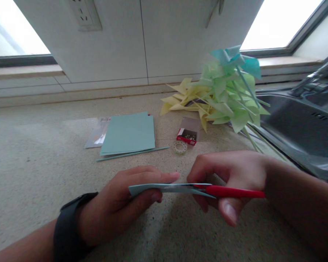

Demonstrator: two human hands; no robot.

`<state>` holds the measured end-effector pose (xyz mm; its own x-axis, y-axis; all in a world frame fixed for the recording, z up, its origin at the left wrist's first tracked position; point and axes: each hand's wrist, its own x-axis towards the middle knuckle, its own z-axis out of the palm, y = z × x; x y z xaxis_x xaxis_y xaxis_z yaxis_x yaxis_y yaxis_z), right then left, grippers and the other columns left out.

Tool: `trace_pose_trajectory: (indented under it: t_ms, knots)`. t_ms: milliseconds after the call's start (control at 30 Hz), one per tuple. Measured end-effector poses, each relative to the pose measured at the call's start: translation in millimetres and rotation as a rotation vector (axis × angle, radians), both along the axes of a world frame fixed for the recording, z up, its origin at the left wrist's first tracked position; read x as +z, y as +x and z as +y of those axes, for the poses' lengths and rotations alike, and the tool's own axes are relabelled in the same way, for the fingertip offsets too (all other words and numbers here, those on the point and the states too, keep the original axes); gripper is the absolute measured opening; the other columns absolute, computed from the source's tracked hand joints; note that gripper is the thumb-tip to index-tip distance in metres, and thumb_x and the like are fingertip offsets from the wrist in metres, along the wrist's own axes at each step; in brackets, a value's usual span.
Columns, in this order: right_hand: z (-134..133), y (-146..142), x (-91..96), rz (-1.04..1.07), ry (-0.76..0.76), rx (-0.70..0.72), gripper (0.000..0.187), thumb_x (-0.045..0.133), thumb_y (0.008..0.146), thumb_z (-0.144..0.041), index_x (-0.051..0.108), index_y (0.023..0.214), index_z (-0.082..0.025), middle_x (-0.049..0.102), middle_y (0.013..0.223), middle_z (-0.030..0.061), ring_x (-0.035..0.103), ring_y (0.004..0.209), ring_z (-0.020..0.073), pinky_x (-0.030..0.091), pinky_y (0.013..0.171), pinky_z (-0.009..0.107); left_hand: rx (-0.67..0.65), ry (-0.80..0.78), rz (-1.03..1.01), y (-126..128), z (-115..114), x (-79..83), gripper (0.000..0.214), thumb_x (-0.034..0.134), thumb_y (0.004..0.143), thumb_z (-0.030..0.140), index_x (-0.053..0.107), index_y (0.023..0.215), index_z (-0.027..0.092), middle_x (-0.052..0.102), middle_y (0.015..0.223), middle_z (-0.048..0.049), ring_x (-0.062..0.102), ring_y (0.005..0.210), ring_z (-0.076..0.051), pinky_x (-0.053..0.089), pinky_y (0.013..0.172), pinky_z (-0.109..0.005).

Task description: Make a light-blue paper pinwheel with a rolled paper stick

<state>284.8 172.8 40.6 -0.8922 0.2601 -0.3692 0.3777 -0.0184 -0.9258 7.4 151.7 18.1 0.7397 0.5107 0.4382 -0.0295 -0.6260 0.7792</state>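
Note:
My left hand pinches a folded teal sheet of paper, held level and edge-on above the counter. My right hand is closed on red-handled scissors, whose blades lie along the paper's right end. A black watch is on my left wrist. Behind the hands lie a stack of teal paper sheets with a thin teal stick along its front edge.
A pile of yellow, green and teal paper pinwheels lies at the back right. A small red box and a roll of clear tape sit mid-counter. A steel sink with a tap is at the right. A plastic wrapper lies left of the sheets.

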Motion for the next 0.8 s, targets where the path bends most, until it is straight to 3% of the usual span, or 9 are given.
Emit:
trace_pose_trajectory:
  t_ms: [200, 267, 400, 533, 800]
  knots:
    - [-4.8, -1.7, 7.9, -0.053, 0.006, -0.004, 0.080, 0.055, 0.071, -0.091, 0.065, 0.085, -0.013, 0.055, 0.070, -0.0015, 0.052, 0.065, 0.0123, 0.044, 0.061, 0.026, -0.012, -0.001, -0.006, -0.5, 1.1, -0.4, 0.036, 0.048, 0.107, 0.025, 0.057, 0.142, 0.030, 0.068, 0.089, -0.0011, 0.062, 0.076, -0.012, 0.051, 0.069, -0.022]
    - [-4.8, -0.3, 6.0, -0.072, -0.036, -0.025, 0.081, 0.059, 0.067, -0.092, 0.066, 0.085, -0.013, 0.056, 0.069, -0.0015, 0.054, 0.063, 0.0129, 0.044, 0.059, 0.026, -0.016, 0.001, -0.003, 0.5, 1.1, 0.9, 0.034, 0.049, 0.106, 0.022, 0.061, 0.137, 0.026, 0.069, 0.086, -0.0007, 0.063, 0.075, -0.012, 0.052, 0.070, -0.021]
    - [-1.4, 3.1, -8.8, -0.076, -0.209, -0.038, 0.074, 0.082, 0.052, -0.081, 0.067, 0.078, -0.013, 0.062, 0.062, 0.0017, 0.057, 0.055, 0.0164, 0.044, 0.050, 0.027, -0.018, -0.009, 0.002, 2.0, 0.3, 4.9, 0.032, 0.053, 0.101, 0.011, 0.066, 0.130, 0.021, 0.071, 0.083, -0.0001, 0.065, 0.075, -0.011, 0.052, 0.072, -0.019]
    - [-0.4, 3.8, -16.0, -0.077, -0.263, -0.070, 0.066, 0.087, 0.052, -0.072, 0.068, 0.075, -0.013, 0.063, 0.060, 0.0026, 0.055, 0.052, 0.0153, 0.044, 0.047, 0.026, -0.040, -0.052, -0.007, 2.3, -0.1, 7.1, 0.036, 0.056, 0.098, 0.005, 0.067, 0.129, 0.020, 0.077, 0.096, -0.0022, 0.068, 0.082, -0.010, 0.053, 0.075, -0.017]
    - [-0.7, 3.4, -11.9, -0.056, -0.275, -0.051, 0.062, 0.085, 0.057, -0.072, 0.066, 0.073, -0.014, 0.061, 0.059, -0.0001, 0.053, 0.051, 0.0130, 0.045, 0.047, 0.024, -0.052, -0.036, -0.012, 4.0, 1.4, 8.1, 0.036, 0.056, 0.096, 0.002, 0.067, 0.127, 0.017, 0.077, 0.094, -0.0039, 0.070, 0.083, -0.011, 0.053, 0.076, -0.017]
